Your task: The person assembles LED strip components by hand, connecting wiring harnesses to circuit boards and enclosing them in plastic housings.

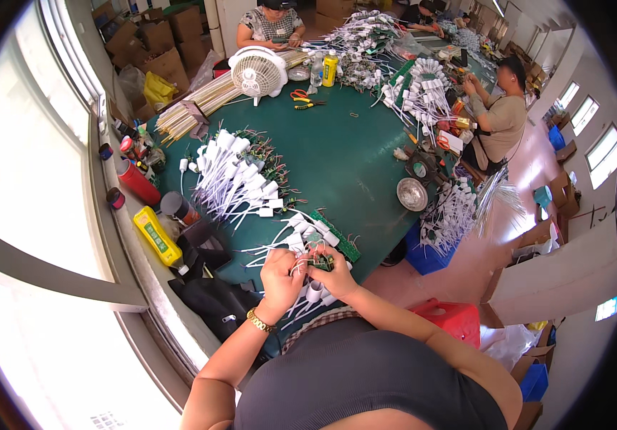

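Observation:
At the near edge of the green table, my left hand (280,276) and my right hand (335,274) meet with their fingers pinched. Between them is a small green circuit board (320,263) with thin wires, held mainly by my right fingers. My left fingers are closed on thin wires beside it; their ends are too small to make out. Just below hangs a white plastic cylinder (314,292). Beyond my hands lie several white housings with cables (301,228) and a long green circuit-board strip (337,235). A gold-coloured bracelet (259,320) circles my left wrist.
A big heap of white housings with cables (231,172) lies ahead to the left. Farther off are yellow-handled pliers (310,105), a white fan (258,73) and wooden sticks (201,107). Yellow bottle (158,238) stands left. Co-workers sit around the table; one (503,118) is at right.

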Demonstrator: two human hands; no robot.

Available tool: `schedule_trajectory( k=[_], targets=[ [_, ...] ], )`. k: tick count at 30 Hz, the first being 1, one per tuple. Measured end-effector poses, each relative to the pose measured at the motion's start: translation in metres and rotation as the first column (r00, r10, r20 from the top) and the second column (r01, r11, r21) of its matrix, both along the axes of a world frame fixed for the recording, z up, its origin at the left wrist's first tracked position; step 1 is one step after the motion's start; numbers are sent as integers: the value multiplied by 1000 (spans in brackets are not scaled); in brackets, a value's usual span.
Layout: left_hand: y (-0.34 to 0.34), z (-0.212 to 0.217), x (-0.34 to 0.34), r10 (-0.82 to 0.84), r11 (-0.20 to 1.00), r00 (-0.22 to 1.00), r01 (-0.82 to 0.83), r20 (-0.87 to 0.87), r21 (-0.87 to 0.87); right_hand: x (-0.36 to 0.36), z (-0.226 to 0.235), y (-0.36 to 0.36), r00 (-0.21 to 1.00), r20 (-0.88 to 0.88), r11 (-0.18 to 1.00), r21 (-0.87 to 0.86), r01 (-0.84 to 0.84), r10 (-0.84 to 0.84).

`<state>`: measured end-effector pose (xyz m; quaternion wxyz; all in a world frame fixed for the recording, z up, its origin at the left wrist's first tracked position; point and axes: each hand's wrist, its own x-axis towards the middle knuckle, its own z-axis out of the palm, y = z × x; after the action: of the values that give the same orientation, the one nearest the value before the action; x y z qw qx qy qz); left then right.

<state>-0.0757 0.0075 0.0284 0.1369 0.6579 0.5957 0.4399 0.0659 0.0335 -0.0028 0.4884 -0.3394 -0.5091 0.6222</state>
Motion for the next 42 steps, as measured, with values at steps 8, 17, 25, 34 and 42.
schedule_trajectory(
  k=[8,17,25,34,42],
  targets=[
    [-7,2,6,-156,982,948,179,279,-57,-5,-1,-1,969,-132,965,-136,-225,207],
    [-3,11,16,-31,996,976,12,-215,-90,3,4,4,963,-125,967,-64,-247,238],
    [3,-14,13,-391,866,604,498,694,54,23,2,11,935,-334,914,-331,-233,118],
    [7,-15,22,-17,370,770,598,638,-711,44,17,38,752,-634,851,-484,-205,-180],
    [-13,-5,21,130,420,520,743,844,-522,36,-16,43,809,-537,776,-606,-173,-238]
  ],
)
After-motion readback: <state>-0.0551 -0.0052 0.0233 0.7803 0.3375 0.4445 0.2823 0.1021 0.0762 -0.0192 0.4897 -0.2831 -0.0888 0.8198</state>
